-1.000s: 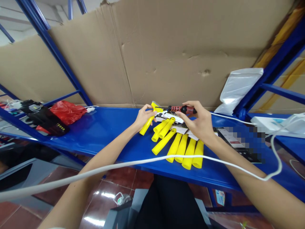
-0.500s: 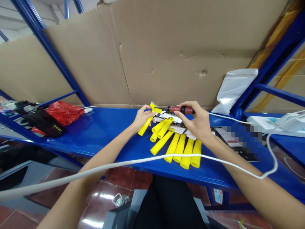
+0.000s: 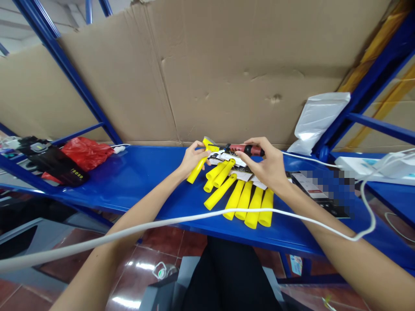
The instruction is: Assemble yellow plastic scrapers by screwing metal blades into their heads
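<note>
My left hand (image 3: pixel 192 160) is closed on a yellow scraper (image 3: pixel 195 172), its wide head up and its tubular handle slanting down to the left. In my right hand (image 3: pixel 270 166) lies a red and black screwdriver (image 3: pixel 241 150), held level with its thin shaft pointing left. The shaft reaches the scraper's head by my left fingertips; whether it sits in a screw is too small to tell. Several more yellow scrapers (image 3: pixel 220 193) lie fanned out on the blue bench between my hands, handles toward me. Their far ends overlap white and black cards or blades.
A white cable (image 3: pixel 181 219) crosses in front of my forearms. On the blue bench (image 3: pixel 142 177) are a red plastic bag (image 3: pixel 86 153) and a black box (image 3: pixel 61 166) at left, a dark printed package (image 3: pixel 311 185) at right. Cardboard (image 3: pixel 227 77) walls the back, with a white pouch (image 3: pixel 319 116) against it.
Both hands hold nearly the same pose, scraper and screwdriver still gripped. The screwdriver seems to have turned slightly in my right fingers; the view has shifted a little.
</note>
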{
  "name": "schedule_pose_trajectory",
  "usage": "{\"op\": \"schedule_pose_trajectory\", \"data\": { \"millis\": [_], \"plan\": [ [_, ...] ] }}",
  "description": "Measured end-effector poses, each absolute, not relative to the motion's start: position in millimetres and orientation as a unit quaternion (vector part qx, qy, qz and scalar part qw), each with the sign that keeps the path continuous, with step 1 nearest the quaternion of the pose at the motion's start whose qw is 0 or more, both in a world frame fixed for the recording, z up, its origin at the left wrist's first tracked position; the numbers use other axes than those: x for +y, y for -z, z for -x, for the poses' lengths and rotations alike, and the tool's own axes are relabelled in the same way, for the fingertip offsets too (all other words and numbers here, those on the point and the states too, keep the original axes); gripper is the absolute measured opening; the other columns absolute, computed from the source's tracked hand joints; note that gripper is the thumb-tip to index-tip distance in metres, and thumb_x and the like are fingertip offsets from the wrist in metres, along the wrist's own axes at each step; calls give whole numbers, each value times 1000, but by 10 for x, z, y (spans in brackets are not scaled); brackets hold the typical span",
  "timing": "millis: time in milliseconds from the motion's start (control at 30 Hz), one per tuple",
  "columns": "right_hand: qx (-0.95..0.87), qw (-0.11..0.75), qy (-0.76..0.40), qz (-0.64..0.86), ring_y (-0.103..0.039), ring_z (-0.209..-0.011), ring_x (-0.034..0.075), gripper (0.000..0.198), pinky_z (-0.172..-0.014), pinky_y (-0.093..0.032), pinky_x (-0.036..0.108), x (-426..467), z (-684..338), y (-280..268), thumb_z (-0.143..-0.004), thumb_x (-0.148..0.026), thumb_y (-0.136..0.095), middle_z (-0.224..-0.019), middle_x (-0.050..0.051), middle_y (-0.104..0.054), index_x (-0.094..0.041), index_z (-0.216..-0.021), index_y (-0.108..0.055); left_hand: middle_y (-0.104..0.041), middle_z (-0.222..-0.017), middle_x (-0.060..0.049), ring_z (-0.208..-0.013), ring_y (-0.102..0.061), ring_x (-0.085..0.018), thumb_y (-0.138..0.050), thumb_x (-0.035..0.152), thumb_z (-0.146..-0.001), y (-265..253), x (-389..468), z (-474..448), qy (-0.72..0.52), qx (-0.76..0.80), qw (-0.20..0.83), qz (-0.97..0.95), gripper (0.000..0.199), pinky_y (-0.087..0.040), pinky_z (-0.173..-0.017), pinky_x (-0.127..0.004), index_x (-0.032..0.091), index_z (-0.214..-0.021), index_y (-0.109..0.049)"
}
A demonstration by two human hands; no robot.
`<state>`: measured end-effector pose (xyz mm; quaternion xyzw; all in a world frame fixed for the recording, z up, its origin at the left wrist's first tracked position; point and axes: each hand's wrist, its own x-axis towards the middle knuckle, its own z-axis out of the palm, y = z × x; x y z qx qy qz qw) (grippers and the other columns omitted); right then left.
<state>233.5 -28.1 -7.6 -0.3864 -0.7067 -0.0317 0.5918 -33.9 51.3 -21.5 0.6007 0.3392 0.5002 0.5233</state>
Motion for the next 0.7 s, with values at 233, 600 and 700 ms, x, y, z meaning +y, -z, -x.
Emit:
{"op": "schedule_pose_trajectory", "data": {
  "millis": [233,600,700],
  "plan": [
    [-720,577,-33,384,-79,-122,34,47,-102,-65,53,-251,-2351,81,-95,-45,-86,-134,15,-77,-27,-130,-61,-81,-94,-3,-61,-77,-17,-100,41,-75,220,514,335,-503,350,521,-594,59,-51,-43,-21,24,-106,-53],
    [-679,600,-11,424,-81,-103,31,36,-90,-66,49,-236,-2351,103,-98,-49,-86,-111,8,-82,-28,-119,-67,-79,-95,-2,-60,-76,-16,-98,44,-77,249,522,337,-502,336,520,-604,58,-50,-42,-19,24,-109,-53],
    [-698,601,-40,388,-79,-120,33,44,-99,-66,51,-226,-2351,109,-97,-45,-86,-128,12,-79,-28,-128,-60,-80,-96,-2,-60,-77,-16,-99,44,-76,255,524,337,-502,341,520,-601,60,-51,-42,-19,24,-108,-53]
  ]
}}
